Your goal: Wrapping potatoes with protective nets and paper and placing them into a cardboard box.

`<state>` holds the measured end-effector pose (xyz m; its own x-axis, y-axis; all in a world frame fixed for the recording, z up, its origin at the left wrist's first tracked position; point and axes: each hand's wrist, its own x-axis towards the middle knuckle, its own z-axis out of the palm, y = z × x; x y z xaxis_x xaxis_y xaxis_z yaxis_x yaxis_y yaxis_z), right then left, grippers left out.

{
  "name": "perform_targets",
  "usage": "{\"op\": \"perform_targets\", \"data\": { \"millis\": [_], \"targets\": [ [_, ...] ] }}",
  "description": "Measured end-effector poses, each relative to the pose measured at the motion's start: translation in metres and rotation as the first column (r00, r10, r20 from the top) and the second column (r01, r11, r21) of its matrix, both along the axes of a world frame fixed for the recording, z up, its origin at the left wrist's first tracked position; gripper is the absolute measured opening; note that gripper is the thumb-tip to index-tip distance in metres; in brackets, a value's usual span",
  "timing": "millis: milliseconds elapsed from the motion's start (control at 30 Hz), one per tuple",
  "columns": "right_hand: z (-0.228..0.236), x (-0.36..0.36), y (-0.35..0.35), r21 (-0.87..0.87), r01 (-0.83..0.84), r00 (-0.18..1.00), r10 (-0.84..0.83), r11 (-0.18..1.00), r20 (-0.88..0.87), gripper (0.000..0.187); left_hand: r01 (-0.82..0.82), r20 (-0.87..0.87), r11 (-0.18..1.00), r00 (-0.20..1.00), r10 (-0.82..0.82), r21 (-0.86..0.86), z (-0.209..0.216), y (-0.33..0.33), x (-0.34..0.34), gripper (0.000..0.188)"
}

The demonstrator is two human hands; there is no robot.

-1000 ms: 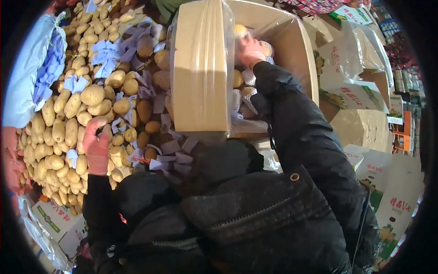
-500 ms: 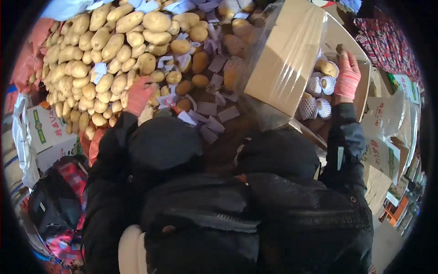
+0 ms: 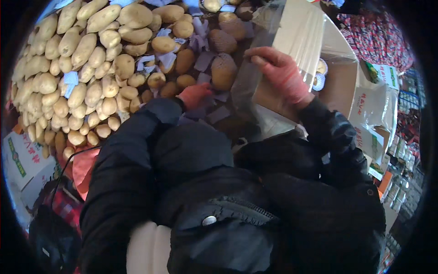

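My right hand (image 3: 286, 75), in a pink glove with bare-looking fingertips, hovers over the cardboard flap (image 3: 306, 36) of an open box. Its fingers stretch loosely leftward and nothing shows in them. My left hand (image 3: 195, 95), gloved the same, reaches in among loose bluish-purple paper slips (image 3: 219, 114) beside the potatoes; its fingers are blurred and partly hidden. Just beyond it lies a potato in a foam net (image 3: 223, 71). Inside the box (image 3: 343, 84), net-wrapped potatoes (image 3: 319, 75) show partly past the flap.
A large heap of potatoes (image 3: 84, 50) fills the left and far side. Clear plastic film (image 3: 244, 86) hangs over the box's left edge. Printed cartons (image 3: 27, 157) stand at left, with more cartons (image 3: 372, 105) at right. A dark bag (image 3: 54, 233) lies at lower left.
My right hand has come out of the box and moved left over its flap; the potato at its fingertips is gone from it. My left hand has shifted right from the heap to the paper slips.
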<state>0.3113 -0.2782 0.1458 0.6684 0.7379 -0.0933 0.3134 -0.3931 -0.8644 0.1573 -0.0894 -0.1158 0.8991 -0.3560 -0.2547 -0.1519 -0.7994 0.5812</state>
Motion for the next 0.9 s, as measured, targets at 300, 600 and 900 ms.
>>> {"op": "perform_targets", "data": {
  "millis": [300, 600, 900],
  "targets": [
    [0.017, -0.033, 0.046, -0.106, -0.359, 0.834, 0.369, 0.927, 0.409, 0.034, -0.421, 0.029, 0.748, 0.862, 0.505, -0.514, 0.170, 0.050, 0.005, 0.031],
    [0.059, -0.074, 0.100, 0.016, -0.575, 0.639, 0.436, 0.818, 0.634, 0.017, -0.624, -0.626, -0.118, 0.717, 0.306, -0.773, 0.257, 0.070, -0.080, 0.032],
    [0.014, -0.081, 0.138, 0.154, -0.424, 0.872, 0.355, 0.893, 0.338, 0.023, -0.647, -0.549, 0.010, 0.656, 0.518, -0.763, 0.233, 0.090, -0.081, 0.029]
  ]
}}
